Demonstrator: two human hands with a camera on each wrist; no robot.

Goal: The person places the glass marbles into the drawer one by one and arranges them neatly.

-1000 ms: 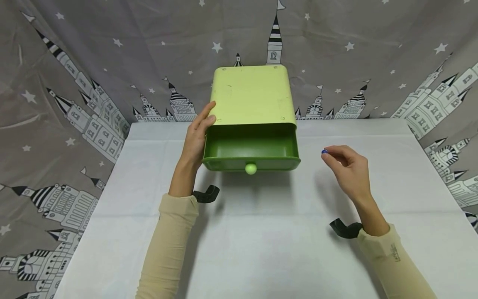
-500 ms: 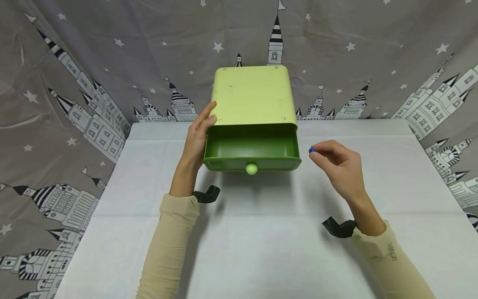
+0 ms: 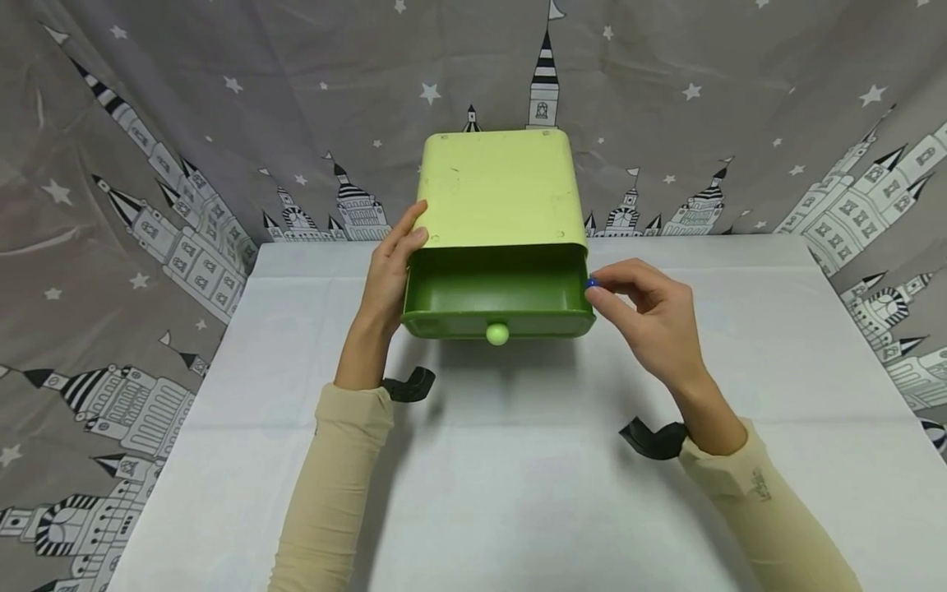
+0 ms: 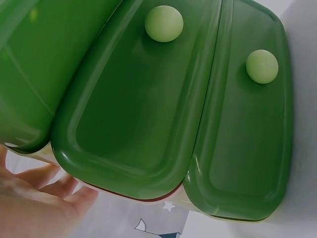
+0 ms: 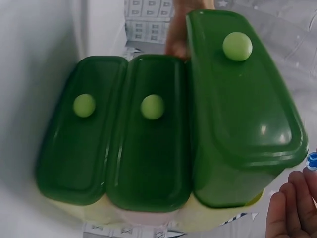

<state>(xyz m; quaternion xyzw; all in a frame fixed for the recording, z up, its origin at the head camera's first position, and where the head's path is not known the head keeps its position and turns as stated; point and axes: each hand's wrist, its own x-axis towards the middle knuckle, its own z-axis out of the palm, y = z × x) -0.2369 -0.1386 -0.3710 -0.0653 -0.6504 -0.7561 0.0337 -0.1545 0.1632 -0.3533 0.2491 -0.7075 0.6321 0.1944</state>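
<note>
A small chest of drawers (image 3: 499,189) with a light yellow-green shell stands on the table. Its dark green top drawer (image 3: 496,325), with a round pale knob (image 3: 497,334), is pulled out and bare inside as far as I see. My left hand (image 3: 386,275) rests against the chest's left side, fingers extended along it. Just right of the pulled-out drawer, my right hand (image 3: 651,316) pinches a small blue-and-white object (image 5: 312,161) between thumb and fingertips. In the head view that object is at the drawer's right rim; touching or apart, I cannot tell.
Below the top drawer, the wrist views show a closed middle drawer (image 4: 133,109) and a closed bottom drawer (image 4: 242,134), each with a knob. A white cloth (image 3: 518,493) covers the table. Behind hangs a grey curtain (image 3: 296,82) printed with castles and stars.
My right hand has moved left and slightly away from me, bringing the small blue-and-white object to the drawer's right side. The left hand and the chest have stayed put.
</note>
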